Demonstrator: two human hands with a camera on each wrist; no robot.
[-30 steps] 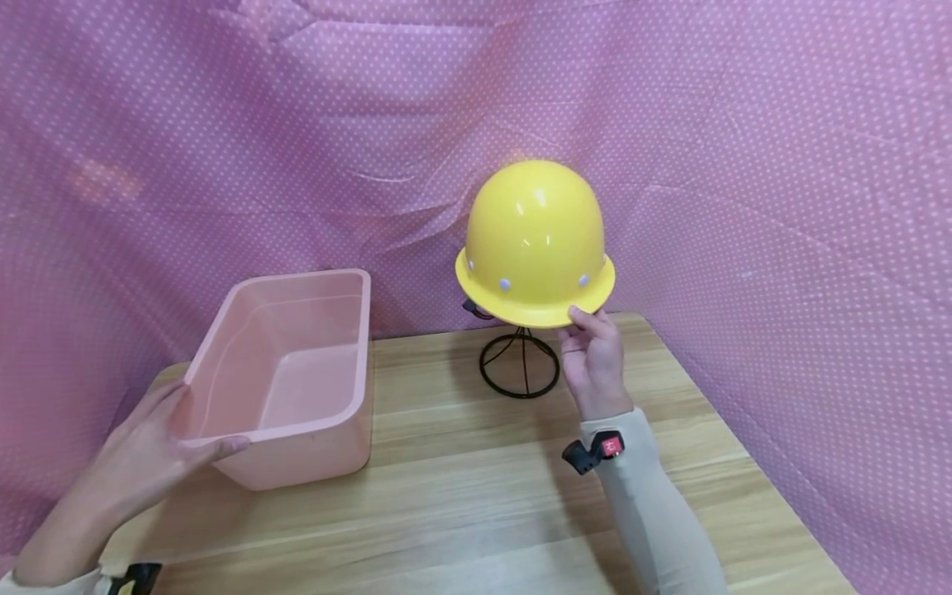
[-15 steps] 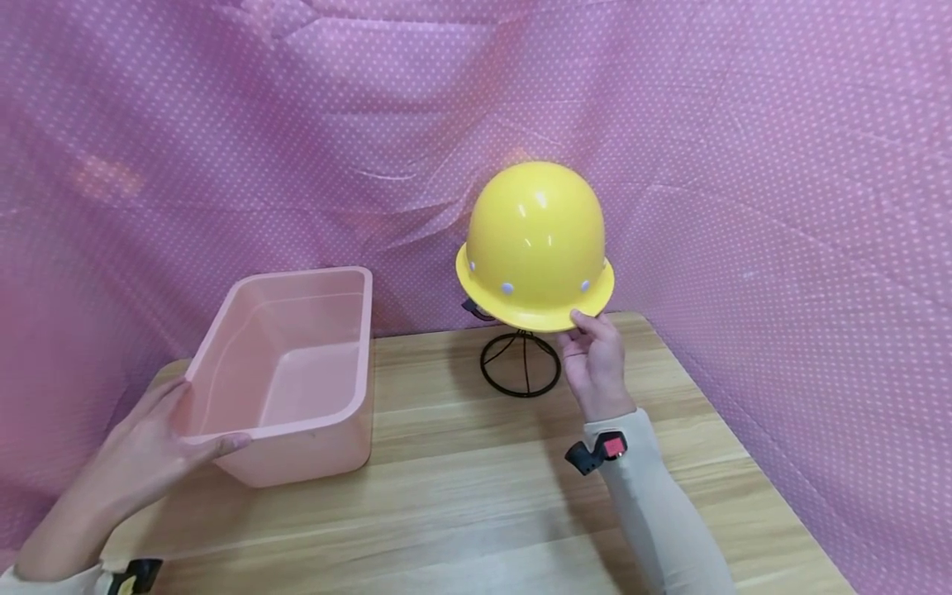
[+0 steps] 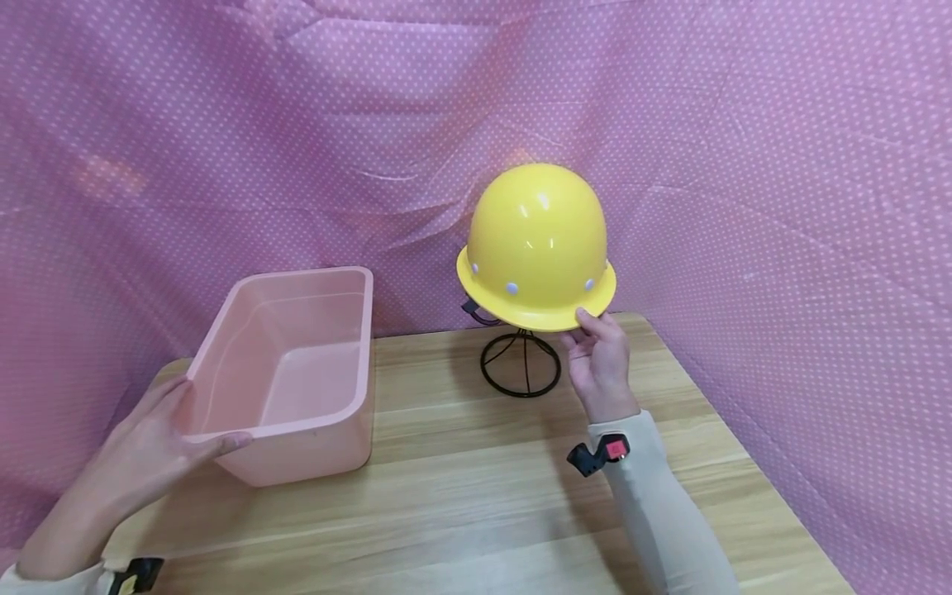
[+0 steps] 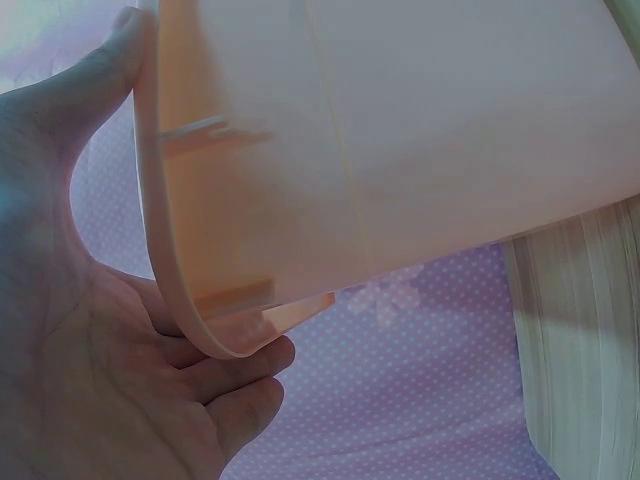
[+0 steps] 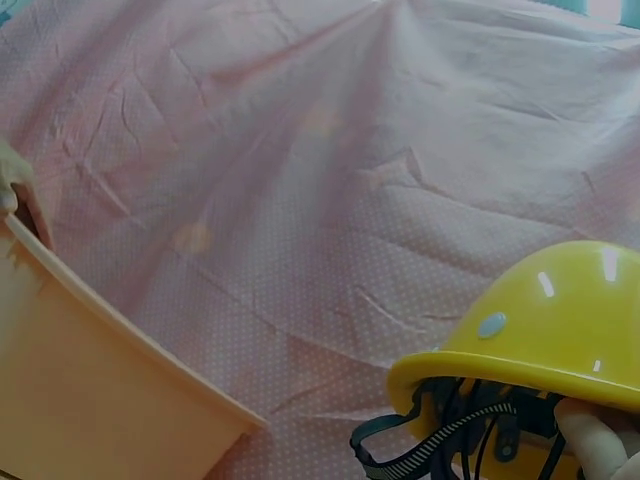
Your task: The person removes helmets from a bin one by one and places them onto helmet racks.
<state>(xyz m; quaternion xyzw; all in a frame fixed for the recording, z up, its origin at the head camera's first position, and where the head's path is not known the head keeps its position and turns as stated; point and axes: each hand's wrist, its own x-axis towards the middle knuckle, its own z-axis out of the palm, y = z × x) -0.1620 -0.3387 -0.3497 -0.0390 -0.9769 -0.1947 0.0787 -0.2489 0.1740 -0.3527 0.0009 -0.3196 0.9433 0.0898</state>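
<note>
A yellow hard hat [image 3: 537, 240] sits dome-up over a black wire stand [image 3: 521, 368] in the head view. My right hand [image 3: 601, 364] pinches its front brim, thumb on top and fingers beneath. The right wrist view shows black straps [image 5: 440, 445] under the hat [image 5: 570, 320]. On the left is a pink plastic tub [image 3: 312, 388], tilted. My left hand [image 3: 152, 450] grips its near left corner; in the left wrist view the fingers [image 4: 245, 395] curl under the rim and the thumb lies along it. Whether the hat touches the stand is hidden.
The wooden table [image 3: 446, 512] carries the stand and the tub. A pink dotted cloth [image 3: 781, 207] hangs behind the table and along its right side. Each wrist bears a small black camera [image 3: 587, 459].
The hat and my right hand have shifted very slightly to the right and down. The tub and my left hand are almost still.
</note>
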